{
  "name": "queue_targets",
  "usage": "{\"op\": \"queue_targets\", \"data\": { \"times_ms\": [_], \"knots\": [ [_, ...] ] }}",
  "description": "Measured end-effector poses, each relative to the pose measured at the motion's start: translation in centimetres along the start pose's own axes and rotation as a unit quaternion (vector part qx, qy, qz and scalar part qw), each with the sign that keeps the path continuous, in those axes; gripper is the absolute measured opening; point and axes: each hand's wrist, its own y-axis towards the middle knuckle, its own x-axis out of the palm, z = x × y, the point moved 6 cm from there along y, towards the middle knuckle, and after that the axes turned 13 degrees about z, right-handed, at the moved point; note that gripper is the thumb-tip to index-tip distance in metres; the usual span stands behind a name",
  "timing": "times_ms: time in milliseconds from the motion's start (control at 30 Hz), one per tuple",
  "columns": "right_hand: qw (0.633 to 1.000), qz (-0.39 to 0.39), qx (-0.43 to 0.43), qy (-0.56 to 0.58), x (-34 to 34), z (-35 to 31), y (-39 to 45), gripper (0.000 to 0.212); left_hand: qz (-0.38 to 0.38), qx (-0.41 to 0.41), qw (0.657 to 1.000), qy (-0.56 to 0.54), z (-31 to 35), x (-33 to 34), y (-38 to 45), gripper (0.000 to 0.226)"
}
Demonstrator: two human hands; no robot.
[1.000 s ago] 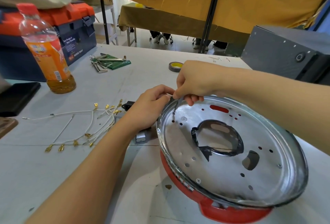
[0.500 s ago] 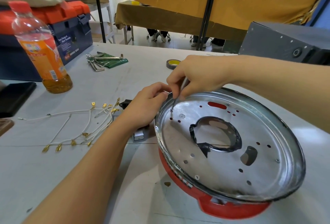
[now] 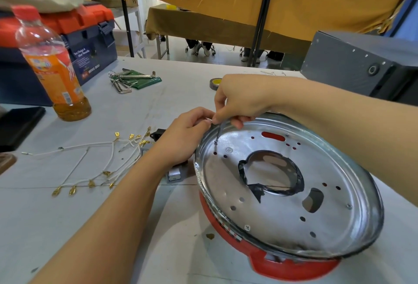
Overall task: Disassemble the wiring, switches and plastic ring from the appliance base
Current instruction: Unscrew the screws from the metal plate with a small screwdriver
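Sits tilted on the worktop [image 3: 67,227], this appliance base [image 3: 291,193]: shiny metal plate up, red plastic ring [image 3: 294,268] beneath its near edge, far rim lifted. Grips that far-left rim with curled fingers, the left hand [image 3: 185,139], steadying the tilt. Pinches a thin screwdriver [image 3: 218,133] between fingertips, the right hand [image 3: 239,100], tip set on a small screw [image 3: 215,143] near the rim.

Already off and lying apart to the left: white wiring [image 3: 95,161] with brass terminals, and switches [image 3: 174,175] just beside the left wrist.

Risks from here, as judged:
- Tip camming out of the screw head, since held slanted on a tilted plate; could skid across the metal toward the left fingers close by.
- Base rocking or sliding if the left grip loosens, resting as it does on one edge only.
- Freed screw rolling down the sloped plate and dropping through the large central hole [image 3: 271,172] or the smaller openings.
- Sharp taped edge round that hole, a hazard to fingers reaching in.

Around: orange drink bottle [image 3: 49,64] and toolbox [image 3: 74,41] far left, hex keys [image 3: 126,80] beyond, tape roll [image 3: 214,83] behind the right hand, grey box [image 3: 362,64] far right. Nothing between hands and screw; only the wiring and switches crowd the left forearm.
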Motion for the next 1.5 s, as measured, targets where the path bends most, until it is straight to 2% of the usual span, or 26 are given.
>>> {"op": "queue_targets", "data": {
  "times_ms": [167,367,600,833,967,1133,1233,1367,1500],
  "knots": [
    [0.999,-0.03,-0.033,-0.005,-0.2,-0.8,0.2,0.018,0.003,0.001,1.0,-0.001,0.0,-0.1,0.1,0.022],
    [0.996,-0.01,-0.067,-0.053,-0.5,-1.2,-0.3,0.007,0.001,0.002,1.0,0.004,0.2,-0.1,-0.1,0.022],
    [0.997,0.056,-0.037,-0.046,0.0,-1.5,-0.5,0.014,-0.001,-0.011,1.0,-0.007,0.2,-0.1,-0.2,0.019],
    [0.996,0.063,-0.041,-0.05,0.1,-1.8,-0.3,0.011,-0.008,-0.006,1.0,-0.002,0.2,-0.1,-0.2,0.023],
    [0.997,0.04,-0.055,-0.047,0.0,-2.0,-0.5,0.004,-0.006,-0.005,1.0,-0.011,0.2,-0.1,-0.2,0.026],
    [0.996,0.012,-0.068,-0.06,-0.5,-1.7,-1.0,0.006,-0.003,-0.007,1.0,-0.018,0.1,0.0,-0.1,0.021],
    [0.996,0.033,-0.057,-0.064,-0.3,-1.7,-0.8,0.001,-0.003,-0.007,1.0,-0.017,0.2,0.0,-0.1,0.022],
    [0.995,0.056,-0.025,-0.074,-0.2,-1.3,-0.4,0.019,-0.005,-0.011,1.0,-0.013,-0.1,0.0,-0.1,0.022],
    [0.998,0.037,-0.028,-0.05,-0.1,-1.5,-0.5,0.011,-0.007,-0.011,1.0,-0.014,0.0,0.1,0.0,0.023]
  ]
}}
